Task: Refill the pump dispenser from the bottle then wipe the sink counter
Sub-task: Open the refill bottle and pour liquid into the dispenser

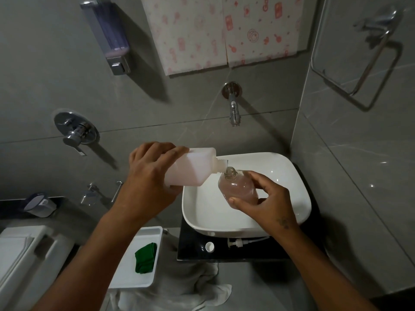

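While tipped, translucent square bottle [190, 168] meets rounded clear dispenser [239, 185].

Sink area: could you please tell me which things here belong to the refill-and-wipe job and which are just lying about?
Part of the job:
refill bottle, in the left hand
dispenser bottle, in the right hand
pump head
white cap
green cloth
black counter

Just lying about:
wall soap dispenser
tap
towel ring
white tray

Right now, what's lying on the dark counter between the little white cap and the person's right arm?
The pump head, lying on its side with its tube pointing toward the arm. It sits right of the cap, in front of the sink. The head view shows it.
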Action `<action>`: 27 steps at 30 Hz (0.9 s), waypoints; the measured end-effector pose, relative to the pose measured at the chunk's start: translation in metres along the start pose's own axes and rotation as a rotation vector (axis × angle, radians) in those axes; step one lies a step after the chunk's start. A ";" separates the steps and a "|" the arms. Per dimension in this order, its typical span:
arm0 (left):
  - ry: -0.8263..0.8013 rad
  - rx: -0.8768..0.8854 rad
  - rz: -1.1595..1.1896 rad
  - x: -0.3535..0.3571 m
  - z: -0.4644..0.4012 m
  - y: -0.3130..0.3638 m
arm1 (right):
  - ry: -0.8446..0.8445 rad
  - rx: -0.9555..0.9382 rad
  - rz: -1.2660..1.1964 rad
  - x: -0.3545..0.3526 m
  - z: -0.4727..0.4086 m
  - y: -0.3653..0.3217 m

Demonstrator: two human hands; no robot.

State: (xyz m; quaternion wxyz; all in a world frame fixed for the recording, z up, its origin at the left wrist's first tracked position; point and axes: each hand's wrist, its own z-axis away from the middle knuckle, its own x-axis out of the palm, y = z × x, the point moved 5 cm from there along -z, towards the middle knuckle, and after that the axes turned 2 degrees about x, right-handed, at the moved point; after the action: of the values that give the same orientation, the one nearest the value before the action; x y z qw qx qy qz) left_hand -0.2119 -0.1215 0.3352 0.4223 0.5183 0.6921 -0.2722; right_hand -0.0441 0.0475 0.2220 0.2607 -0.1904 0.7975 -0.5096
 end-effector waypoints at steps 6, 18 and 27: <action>0.002 0.006 -0.009 0.000 0.000 -0.001 | 0.001 -0.014 0.000 0.000 0.000 -0.003; 0.012 0.021 -0.038 -0.001 -0.002 -0.001 | 0.005 -0.012 -0.010 -0.002 -0.002 -0.001; -0.001 0.023 -0.052 -0.001 -0.003 -0.003 | 0.002 -0.012 -0.017 -0.001 -0.002 0.001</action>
State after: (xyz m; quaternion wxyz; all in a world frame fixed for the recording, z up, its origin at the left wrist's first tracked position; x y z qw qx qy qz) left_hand -0.2158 -0.1201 0.3375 0.4095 0.5049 0.7018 -0.2912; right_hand -0.0440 0.0498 0.2221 0.2545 -0.1982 0.7993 -0.5071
